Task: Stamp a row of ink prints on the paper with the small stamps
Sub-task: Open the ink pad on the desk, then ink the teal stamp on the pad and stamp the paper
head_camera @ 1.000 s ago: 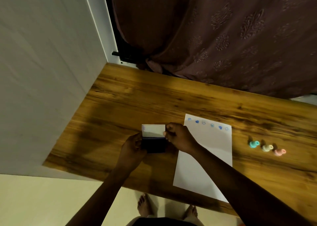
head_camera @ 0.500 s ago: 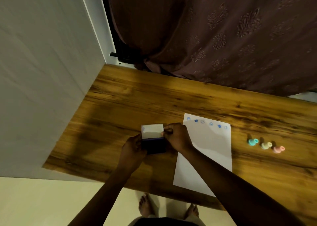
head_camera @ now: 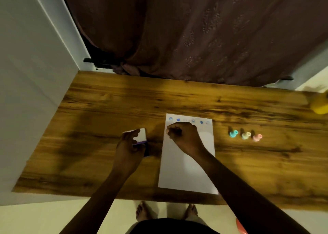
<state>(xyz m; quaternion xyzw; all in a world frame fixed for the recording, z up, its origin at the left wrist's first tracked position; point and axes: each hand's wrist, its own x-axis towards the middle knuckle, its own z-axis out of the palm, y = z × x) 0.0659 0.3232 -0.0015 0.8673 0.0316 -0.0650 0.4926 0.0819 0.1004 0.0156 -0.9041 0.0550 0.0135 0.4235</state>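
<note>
Paper under fisted right hand, left hand gripping ink pad

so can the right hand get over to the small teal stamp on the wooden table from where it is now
Probably yes. The right hand is closed over the top of the white paper sheet, and the small teal stamp stands to its right on bare wooden table, nothing between them. Whether the fist already holds something is unclear.

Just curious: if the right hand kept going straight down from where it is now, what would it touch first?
Most likely the paper: the right hand is closed over its upper left part, just below the prints. Whether it already touches is unclear.
</note>
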